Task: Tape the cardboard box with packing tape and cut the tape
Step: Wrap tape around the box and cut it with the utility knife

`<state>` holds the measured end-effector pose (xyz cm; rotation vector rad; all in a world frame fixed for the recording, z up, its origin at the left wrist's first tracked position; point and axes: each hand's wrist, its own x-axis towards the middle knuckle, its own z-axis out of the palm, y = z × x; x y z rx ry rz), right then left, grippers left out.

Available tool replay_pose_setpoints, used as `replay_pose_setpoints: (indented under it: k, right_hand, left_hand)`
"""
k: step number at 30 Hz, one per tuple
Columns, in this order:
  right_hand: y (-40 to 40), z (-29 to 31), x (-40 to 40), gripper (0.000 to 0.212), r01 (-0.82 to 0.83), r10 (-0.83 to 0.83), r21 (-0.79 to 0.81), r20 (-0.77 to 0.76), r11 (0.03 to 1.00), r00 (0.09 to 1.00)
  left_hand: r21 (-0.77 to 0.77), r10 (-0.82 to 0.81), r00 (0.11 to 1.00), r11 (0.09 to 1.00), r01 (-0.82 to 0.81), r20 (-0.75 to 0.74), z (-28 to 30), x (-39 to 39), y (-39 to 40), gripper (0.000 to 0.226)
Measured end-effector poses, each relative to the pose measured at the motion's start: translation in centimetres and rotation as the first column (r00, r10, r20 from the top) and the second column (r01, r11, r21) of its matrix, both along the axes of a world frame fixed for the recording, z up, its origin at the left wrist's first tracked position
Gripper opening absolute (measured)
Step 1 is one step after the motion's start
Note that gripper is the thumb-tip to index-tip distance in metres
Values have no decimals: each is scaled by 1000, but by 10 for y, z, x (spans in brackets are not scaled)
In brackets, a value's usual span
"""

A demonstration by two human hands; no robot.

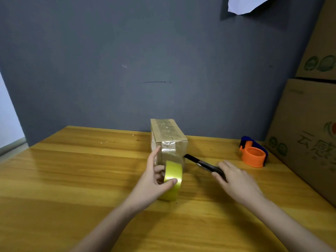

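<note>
A small cardboard box (168, 135) stands on the wooden table (72, 170), with shiny clear tape running over its top and down its near face. My left hand (154, 176) grips a yellow tape roll (172, 177) held on edge just in front of the box, thumb across the roll's outer face. The tape from the roll reaches up the box's near face. My right hand (234, 179) holds a black utility knife (201, 163) by the handle. Its tip points left at the box's lower right corner, a short gap away.
An orange and blue tape dispenser (253, 152) sits on the table at the right. Large printed cardboard cartons (305, 135) are stacked along the right edge. A dark grey wall (127, 70) rises right behind the box.
</note>
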<state>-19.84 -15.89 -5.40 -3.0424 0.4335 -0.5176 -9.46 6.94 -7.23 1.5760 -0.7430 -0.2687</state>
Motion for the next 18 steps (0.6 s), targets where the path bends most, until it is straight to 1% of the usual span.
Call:
replay_pose_setpoints:
  k: [1, 2, 3, 4, 5, 6, 7, 8, 9, 10, 12, 14, 16, 18]
  right_hand:
    - [-4, -7, 0, 24, 39, -38, 172, -9, 984, 999]
    - [-10, -13, 0, 24, 64, -68, 359, -2, 931, 998]
    - [-15, -18, 1, 24, 76, -99, 529, 16, 845, 995]
    - [-20, -22, 3, 25, 91, -138, 656, 20, 749, 990]
    - [-24, -26, 4, 26, 108, -167, 734, 8, 670, 986]
    - [-27, -28, 4, 29, 130, -187, 763, -12, 633, 982]
    - [-30, -31, 4, 33, 150, -200, 760, -27, 632, 979]
    - [-33, -34, 3, 37, 172, -218, 738, -34, 653, 975]
    - [-35, -36, 1, 39, 202, -247, 697, -36, 689, 968]
    - [-37, -38, -1, 41, 240, -285, 638, -33, 732, 958]
    - [-39, -42, -8, 42, 311, -351, 516, -21, 798, 936]
    - [-39, -43, -16, 42, 366, -400, 407, -3, 836, 916]
    - [-39, -42, -24, 40, 417, -436, 294, 1, 860, 900]
    - [-41, -42, -29, 40, 474, -481, 199, -12, 858, 877]
  left_hand:
    - [23, -9, 999, 1000, 8, 37, -3, -4, -3, 94]
    - [69, -18, 996, 998, 11, 92, -3, -8, -8, 89]
    - [131, -26, 986, 991, 5, 162, -3, -12, -14, 85]
    - [202, -46, 970, 979, -3, 240, -2, -16, -22, 83]
    - [282, -71, 945, 959, -23, 319, 0, -21, -30, 82]
    - [364, -97, 909, 929, -63, 405, 1, -25, -38, 81]
    - [438, -130, 863, 892, -114, 489, 1, -28, -47, 80]
    - [497, -169, 811, 852, -166, 560, 1, -31, -56, 78]
    - [537, -209, 759, 817, -211, 616, 0, -33, -65, 76]
    - [547, -240, 709, 802, -240, 663, -2, -36, -75, 73]
    - [561, -298, 627, 782, -273, 720, -6, -40, -90, 67]
    - [566, -326, 574, 766, -306, 751, -12, -41, -104, 62]
    - [527, -301, 533, 778, -342, 791, -21, -41, -117, 61]
    - [461, -276, 458, 808, -365, 845, -32, -40, -130, 61]
